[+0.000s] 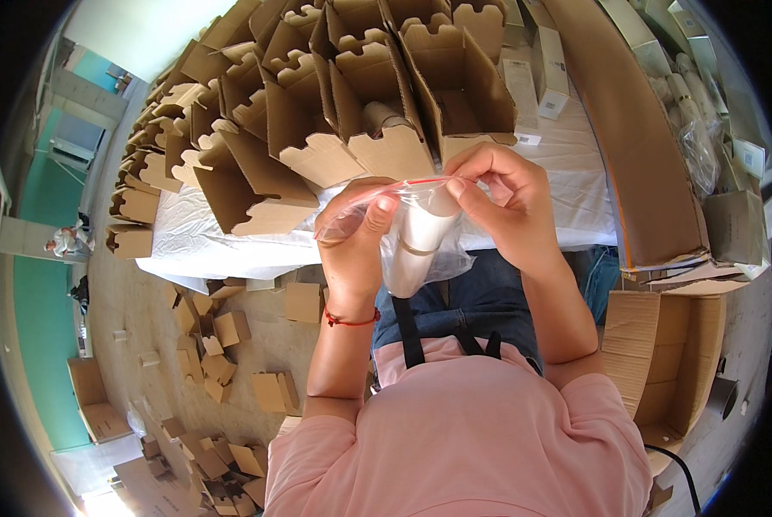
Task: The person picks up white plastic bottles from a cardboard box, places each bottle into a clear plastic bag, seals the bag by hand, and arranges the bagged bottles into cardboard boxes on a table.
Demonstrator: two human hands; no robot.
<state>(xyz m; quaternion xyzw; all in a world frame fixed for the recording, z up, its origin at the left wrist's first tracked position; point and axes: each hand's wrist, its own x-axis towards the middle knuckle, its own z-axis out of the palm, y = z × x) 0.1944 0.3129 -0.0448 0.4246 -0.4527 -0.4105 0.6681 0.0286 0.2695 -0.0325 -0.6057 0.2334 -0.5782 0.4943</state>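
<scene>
1. Bridging the space between two separated hands, a clear plastic bag [454, 264] hangs by its mouth. A white cylinder [420, 237] appears to lie inside it, slanted, in front of the lap near the edge of the white-covered table [575, 159].

2. Left hand [352, 246]: the thumb presses the film near the mouth, with the fingers folded behind. Smooth film could slip from beneath the thumb, letting that side of the bag sag.

3. Right hand [515, 207]: thumb and forefinger pinch the mouth near the right end of the red strip [420, 181]. A harder pull from this side than from the left could skew the strip or stretch the film.

4. Red strip: bowed between the two grips. Whether its halves are engaged cannot be told; any gap would give the cylinder a way out if the bag were tipped.

5. White cylinder: a band circles its middle. One piece or two cannot be determined; if two, swinging might shift them apart.

6. Below: jeans [489, 289] and floor [274, 355], the latter strewn with small cartons [275, 392]. Losing both pinches at once would probably drop the bag there.

7. Ahead: open cardboard boxes [394, 153] crowd the table, their notched flaps raised close to the fingers. Careless forward reach could snag the thin film on a flap.
</scene>
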